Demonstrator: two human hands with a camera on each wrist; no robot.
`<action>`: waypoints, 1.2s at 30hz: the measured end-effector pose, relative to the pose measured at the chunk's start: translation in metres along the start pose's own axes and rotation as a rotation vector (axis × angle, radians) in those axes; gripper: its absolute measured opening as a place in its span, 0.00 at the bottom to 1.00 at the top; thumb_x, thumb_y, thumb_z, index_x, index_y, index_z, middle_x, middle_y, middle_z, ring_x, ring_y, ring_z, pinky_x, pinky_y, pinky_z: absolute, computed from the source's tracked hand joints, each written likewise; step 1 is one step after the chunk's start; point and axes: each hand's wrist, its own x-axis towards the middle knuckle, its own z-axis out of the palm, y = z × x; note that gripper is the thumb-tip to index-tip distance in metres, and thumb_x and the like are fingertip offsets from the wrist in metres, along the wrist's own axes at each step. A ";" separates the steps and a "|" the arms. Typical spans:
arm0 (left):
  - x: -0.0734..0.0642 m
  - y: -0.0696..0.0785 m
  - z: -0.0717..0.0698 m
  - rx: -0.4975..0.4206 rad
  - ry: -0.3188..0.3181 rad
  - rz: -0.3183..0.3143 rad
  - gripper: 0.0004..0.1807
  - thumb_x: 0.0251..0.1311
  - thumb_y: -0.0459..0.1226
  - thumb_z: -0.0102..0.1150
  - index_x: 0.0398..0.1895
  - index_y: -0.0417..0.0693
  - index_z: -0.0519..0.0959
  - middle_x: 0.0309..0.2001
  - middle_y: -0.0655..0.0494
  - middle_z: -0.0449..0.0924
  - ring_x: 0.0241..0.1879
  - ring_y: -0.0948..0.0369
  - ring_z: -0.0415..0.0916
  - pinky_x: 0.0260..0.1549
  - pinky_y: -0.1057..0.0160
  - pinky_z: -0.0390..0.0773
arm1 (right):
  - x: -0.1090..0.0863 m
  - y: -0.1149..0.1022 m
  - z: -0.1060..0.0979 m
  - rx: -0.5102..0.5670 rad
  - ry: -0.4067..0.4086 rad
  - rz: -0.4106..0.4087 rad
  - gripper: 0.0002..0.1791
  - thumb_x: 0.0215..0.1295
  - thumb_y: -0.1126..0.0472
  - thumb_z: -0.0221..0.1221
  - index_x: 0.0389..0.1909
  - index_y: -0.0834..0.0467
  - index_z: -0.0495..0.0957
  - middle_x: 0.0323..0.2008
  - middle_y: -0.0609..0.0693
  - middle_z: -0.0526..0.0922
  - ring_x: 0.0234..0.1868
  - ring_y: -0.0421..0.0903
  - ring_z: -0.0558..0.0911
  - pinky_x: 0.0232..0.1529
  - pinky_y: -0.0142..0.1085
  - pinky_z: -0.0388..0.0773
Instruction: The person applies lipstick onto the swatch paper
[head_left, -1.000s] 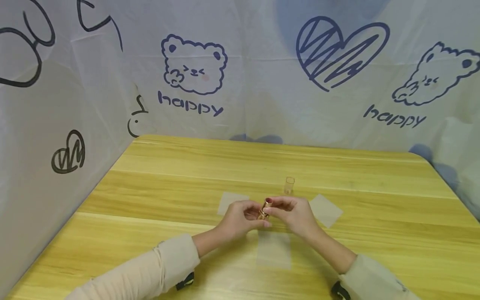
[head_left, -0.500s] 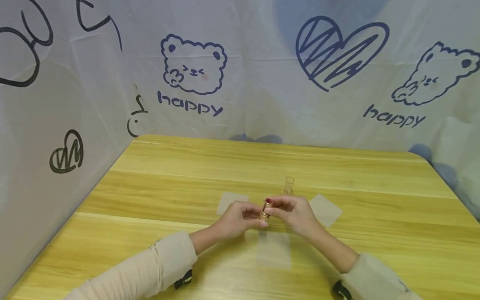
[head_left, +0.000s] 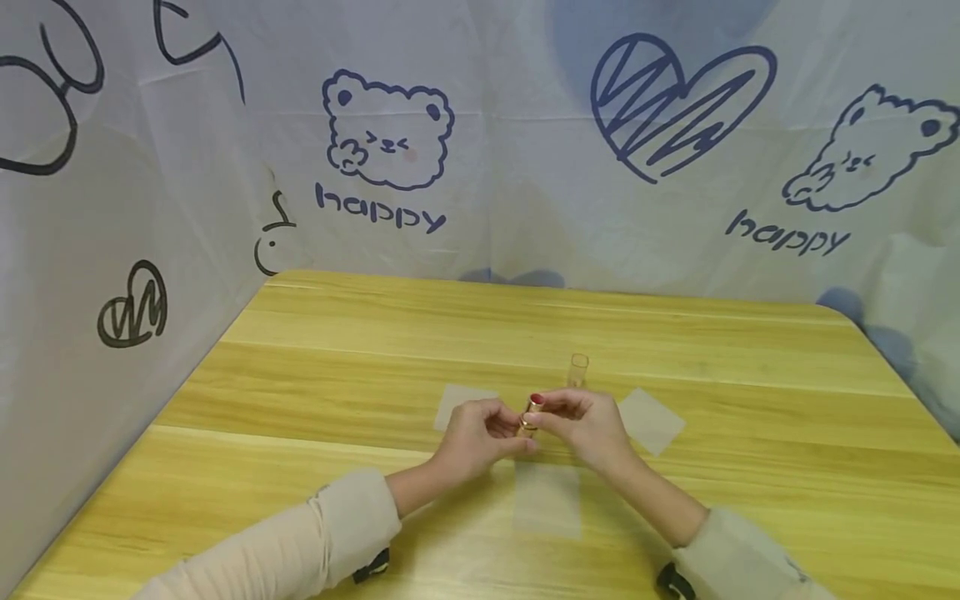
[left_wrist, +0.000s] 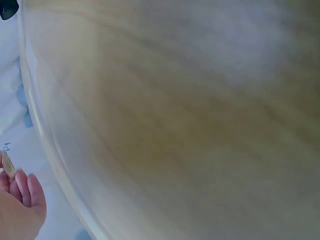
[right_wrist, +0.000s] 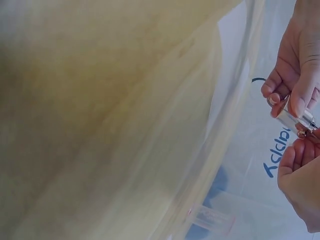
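Observation:
A gold lipstick (head_left: 534,407) with a red top stands tilted between the two hands, above the table. My left hand (head_left: 472,437) pinches its lower end between thumb and fingers. From the other side, my right hand (head_left: 588,429) pinches the upper part just below the red top. In the right wrist view the left hand (right_wrist: 302,70) grips the shiny lipstick tube (right_wrist: 295,120), and the curled fingers of the right hand (right_wrist: 302,182) meet its other end. Only the round gold base (left_wrist: 8,166) shows beside the left hand (left_wrist: 22,210) in the left wrist view.
A clear cap (head_left: 578,369) stands on the wooden table (head_left: 337,333) behind the right hand. Pale squares lie around the hands: one left (head_left: 453,402), one right (head_left: 652,421), one in front (head_left: 547,504). White cloth with drawings (head_left: 510,167) hangs behind the table.
The left hand's fingers shift slightly left, then back right on the lipstick's lower end. The red top shows more clearly now. The right hand keeps its pinch and hardly moves.

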 end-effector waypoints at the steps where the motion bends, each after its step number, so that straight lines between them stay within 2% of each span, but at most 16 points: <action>1: 0.000 0.000 0.001 0.014 0.011 0.016 0.12 0.44 0.33 0.71 0.29 0.35 0.79 0.29 0.46 0.81 0.25 0.67 0.75 0.25 0.75 0.79 | 0.000 0.000 0.001 0.003 0.008 0.002 0.13 0.51 0.64 0.67 0.37 0.67 0.81 0.37 0.59 0.85 0.31 0.34 0.82 0.34 0.25 0.80; 5: -0.001 0.000 0.002 0.069 0.040 0.069 0.12 0.44 0.33 0.72 0.27 0.36 0.78 0.27 0.47 0.80 0.24 0.69 0.72 0.24 0.76 0.77 | 0.000 0.000 0.002 0.014 0.028 0.009 0.13 0.51 0.65 0.68 0.36 0.68 0.81 0.35 0.59 0.85 0.30 0.34 0.82 0.33 0.25 0.80; 8: -0.002 0.000 0.002 0.079 0.024 0.084 0.14 0.44 0.35 0.71 0.31 0.36 0.78 0.28 0.48 0.79 0.25 0.69 0.72 0.25 0.76 0.77 | 0.001 0.001 0.001 0.008 0.031 0.012 0.13 0.51 0.64 0.68 0.36 0.67 0.81 0.34 0.58 0.85 0.29 0.34 0.81 0.33 0.25 0.80; 14: 0.002 -0.005 -0.001 0.039 -0.086 0.043 0.21 0.49 0.39 0.69 0.44 0.35 0.78 0.35 0.47 0.81 0.33 0.62 0.77 0.33 0.75 0.79 | -0.001 0.001 -0.003 -0.007 -0.005 0.001 0.13 0.52 0.64 0.67 0.37 0.68 0.81 0.35 0.58 0.85 0.29 0.34 0.80 0.34 0.28 0.80; 19: 0.004 -0.008 -0.005 -0.007 -0.175 0.000 0.21 0.53 0.39 0.65 0.47 0.35 0.78 0.42 0.45 0.82 0.40 0.57 0.79 0.39 0.71 0.80 | -0.001 0.000 -0.006 -0.001 -0.051 -0.005 0.15 0.54 0.64 0.65 0.40 0.68 0.80 0.37 0.60 0.85 0.31 0.34 0.81 0.36 0.32 0.82; 26: 0.005 -0.006 -0.008 -0.050 -0.265 -0.028 0.19 0.59 0.38 0.60 0.49 0.34 0.77 0.42 0.44 0.82 0.40 0.58 0.80 0.42 0.68 0.81 | 0.000 0.000 -0.010 0.015 -0.119 -0.024 0.17 0.56 0.63 0.64 0.44 0.70 0.79 0.40 0.62 0.83 0.32 0.35 0.81 0.37 0.34 0.83; 30: 0.005 -0.005 -0.008 -0.068 -0.272 -0.040 0.19 0.59 0.37 0.60 0.49 0.32 0.77 0.41 0.42 0.82 0.39 0.57 0.81 0.40 0.68 0.82 | 0.002 0.001 -0.010 0.021 -0.129 -0.024 0.16 0.56 0.64 0.64 0.43 0.71 0.78 0.40 0.63 0.83 0.32 0.35 0.81 0.37 0.34 0.83; 36: 0.004 -0.005 -0.007 -0.063 -0.243 -0.057 0.19 0.56 0.37 0.63 0.47 0.31 0.78 0.39 0.41 0.83 0.36 0.58 0.82 0.36 0.70 0.82 | 0.002 0.003 -0.009 0.013 -0.124 -0.025 0.16 0.56 0.65 0.63 0.44 0.71 0.78 0.39 0.64 0.84 0.32 0.34 0.82 0.38 0.35 0.83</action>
